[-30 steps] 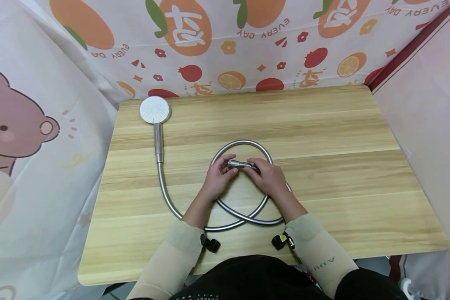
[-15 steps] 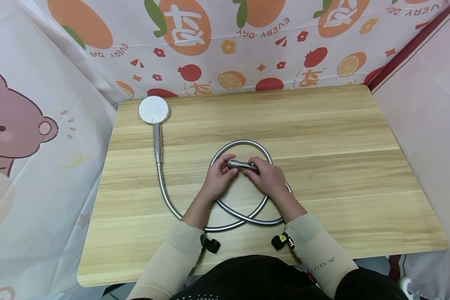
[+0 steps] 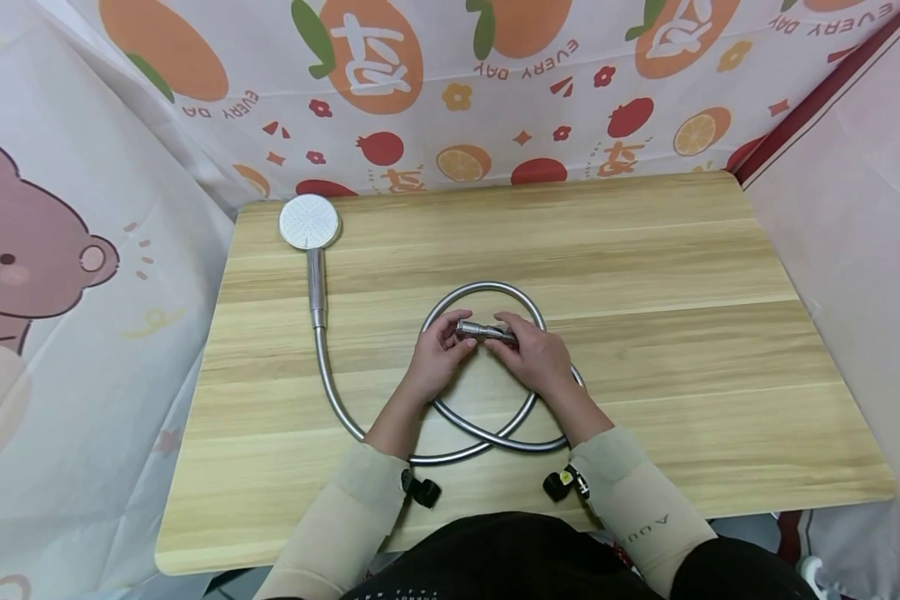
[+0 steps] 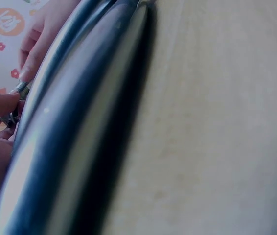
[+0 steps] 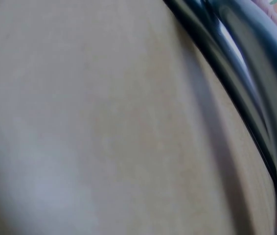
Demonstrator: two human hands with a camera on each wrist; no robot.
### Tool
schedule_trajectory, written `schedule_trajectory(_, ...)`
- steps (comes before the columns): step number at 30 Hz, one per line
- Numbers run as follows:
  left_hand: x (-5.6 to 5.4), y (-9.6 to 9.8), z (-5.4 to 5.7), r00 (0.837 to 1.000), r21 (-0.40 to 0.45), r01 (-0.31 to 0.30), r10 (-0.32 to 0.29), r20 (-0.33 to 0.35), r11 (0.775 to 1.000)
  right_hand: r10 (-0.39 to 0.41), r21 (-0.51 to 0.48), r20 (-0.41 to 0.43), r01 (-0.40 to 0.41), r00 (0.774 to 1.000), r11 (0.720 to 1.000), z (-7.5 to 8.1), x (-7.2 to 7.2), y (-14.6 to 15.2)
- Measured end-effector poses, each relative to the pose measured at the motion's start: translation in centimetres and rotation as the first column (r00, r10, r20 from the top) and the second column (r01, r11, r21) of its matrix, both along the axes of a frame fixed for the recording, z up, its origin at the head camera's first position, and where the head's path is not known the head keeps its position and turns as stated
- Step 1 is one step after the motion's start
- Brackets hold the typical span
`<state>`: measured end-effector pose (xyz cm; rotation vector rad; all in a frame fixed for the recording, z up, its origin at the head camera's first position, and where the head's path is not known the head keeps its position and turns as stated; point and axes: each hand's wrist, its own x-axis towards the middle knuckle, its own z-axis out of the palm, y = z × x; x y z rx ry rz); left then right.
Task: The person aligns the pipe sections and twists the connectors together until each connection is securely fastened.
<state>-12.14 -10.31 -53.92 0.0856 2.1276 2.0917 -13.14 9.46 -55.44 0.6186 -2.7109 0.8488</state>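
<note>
In the head view a small chrome fitting (image 3: 482, 331) lies crosswise between both hands, over the middle of the hose loop. My left hand (image 3: 435, 360) pinches its left end with thumb and fingers. At the other end, my right hand (image 3: 531, 354) grips it, hiding that part. The silver shower hose (image 3: 487, 286) is coiled on the table around the hands and passes beneath both forearms. It leads to a shower head (image 3: 310, 222) lying face up at back left. The left wrist view shows the fitting (image 4: 22, 88) between the hands, partly behind the blurred hose (image 4: 80, 88).
A wooden table (image 3: 675, 275) carries everything. A fruit-print cloth (image 3: 495, 100) hangs at its back edge, with a bear-print cloth (image 3: 157, 275) on the left and a pale cloth (image 3: 847, 233) on the right. In the right wrist view the hose (image 5: 246, 63) runs close to the camera.
The right hand's fingers and the fitting shift only very slightly; both hands keep their hold. Hose and shower head stay in place.
</note>
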Motion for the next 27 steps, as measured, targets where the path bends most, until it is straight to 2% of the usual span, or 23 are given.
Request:
schedule_trajectory(9,-0.13,-0.12,-0.50,1.000,0.032,0.010,-0.010,0.007,0.999,-0.017,-0.013,0.009,0.017,1.000,1.000,-0.36,-0.05,-0.04)
schedule_trajectory(14,-0.27,-0.05,-0.77,1.000,0.050,0.013,-0.012,-0.012,0.999,-0.003,-0.011,0.003,0.003,1.000,1.000,-0.52,-0.15,0.02)
schedule_trajectory(27,-0.33,-0.24,-0.86,0.999,0.021,0.029,-0.028,-0.040,0.999,-0.014,0.006,-0.036,0.014,0.999,1.000,-0.13,0.02,-0.20)
